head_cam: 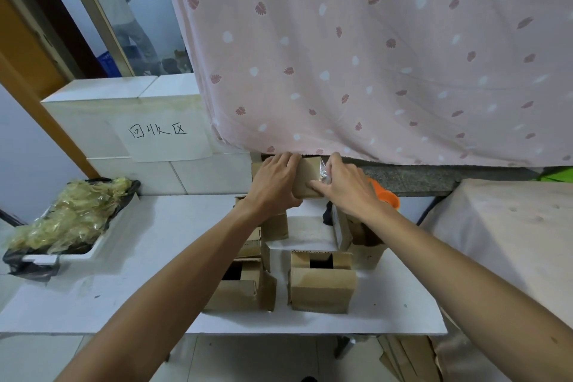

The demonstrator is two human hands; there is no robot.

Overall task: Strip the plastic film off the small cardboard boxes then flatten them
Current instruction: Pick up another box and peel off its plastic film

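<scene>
1. left hand [274, 183] grips the left end of a small cardboard box [307, 178], fingers curled over its top, thumb underneath.
2. right hand [344, 186] holds the right end of the same box, fingers curled over the top, thumb flat along the front face.
3. clear plastic film [323, 168] is bunched at the box's right end, under the right fingers; can't tell if it is pinched apart from the box.
4. box is held up off the white table [124, 304], over its far edge, just below the hem of a pink leaf-print curtain [372, 56].
5. more brown boxes sit on the table below the arms: an open one [322, 285] front right, another open one [242, 288] just left of it, others stacked behind.
6. white tray [102, 242] with a black liner at the table's left, heaped with crumpled film scraps [71, 217].
7. orange tape dispenser [387, 195] just behind the right wrist.
8. handwritten paper sign [161, 133] on the white wall at left.
</scene>
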